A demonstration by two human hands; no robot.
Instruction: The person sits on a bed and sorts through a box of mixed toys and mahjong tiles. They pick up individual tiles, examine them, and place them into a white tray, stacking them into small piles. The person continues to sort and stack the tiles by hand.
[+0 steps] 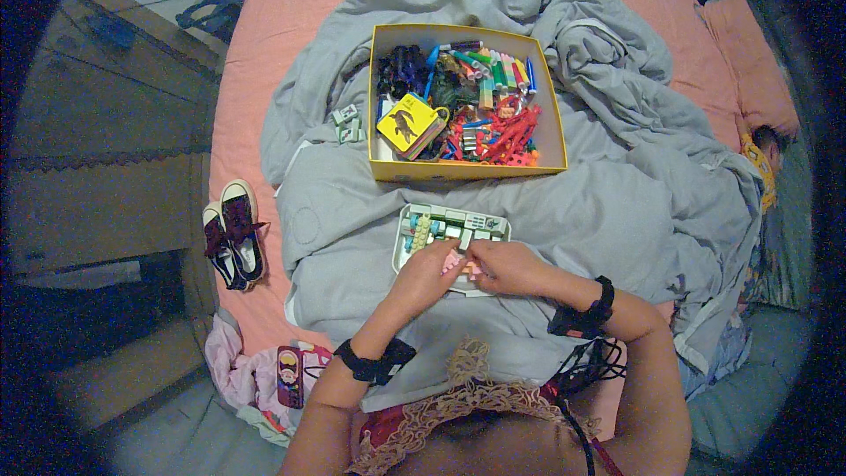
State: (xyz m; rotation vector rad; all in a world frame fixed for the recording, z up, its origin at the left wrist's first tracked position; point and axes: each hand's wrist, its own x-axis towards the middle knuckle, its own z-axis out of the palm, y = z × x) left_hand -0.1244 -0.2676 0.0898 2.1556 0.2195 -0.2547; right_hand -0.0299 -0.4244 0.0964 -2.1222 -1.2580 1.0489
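A shallow white tray [398, 258] lies on the grey quilt before me. It holds mahjong tiles [476, 221] with green backs and a toy construction of a pale yellow studded brick [422, 231] with light blue parts. Over the tray's near half my two hands meet, fingertips almost touching. Pink toy bricks [452, 262] show between them. My left hand [431, 271] pinches at the pink bricks from the left. Curled fingers of my right hand [510, 268] close on the pink piece from the right. The fingers hide much of these bricks.
Beyond the tray stands a yellow-edged box [469, 175] of markers, yellow cards and red plastic pieces. Stacked mahjong tiles [347, 124] sit left of it. Canvas shoes [238, 235] rest on the pink bedsheet [264, 112]. The quilt [628, 211] is rumpled.
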